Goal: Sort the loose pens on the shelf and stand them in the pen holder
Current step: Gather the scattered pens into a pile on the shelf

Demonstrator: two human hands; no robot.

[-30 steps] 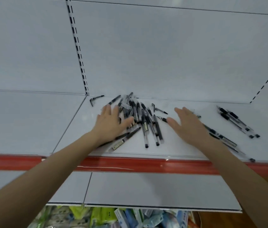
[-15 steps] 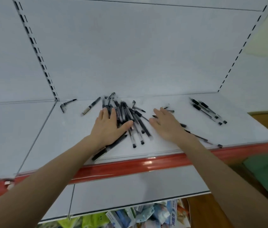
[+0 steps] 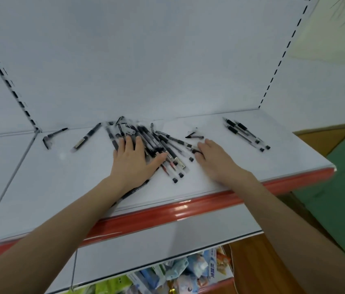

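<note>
Both grips are wide, holding nothing. Past the red front strip [image 3: 167, 211] of the shelf [image 3: 61, 183], the left hand [image 3: 134, 161] presses flat on the pen pile [image 3: 167, 145]. The right hand [image 3: 216, 161] lies just right of the pile, fingertips touching its outer pens. Left of the pile lies a stray pen [image 3: 87, 137]; well right of the pile, a small pen cluster [image 3: 245, 132].

left hand [image 3: 133, 164] + right hand [image 3: 216, 164]: 2 | shelf [image 3: 61, 179]: 1 | pens [image 3: 168, 144]: pile, uncountable

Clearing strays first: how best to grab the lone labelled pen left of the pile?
Pinch the labelled pen mid-barrel from above, fingers across its long sides; it lies flat and diagonal, apart from the pile, probably nearest the left hand.
</note>
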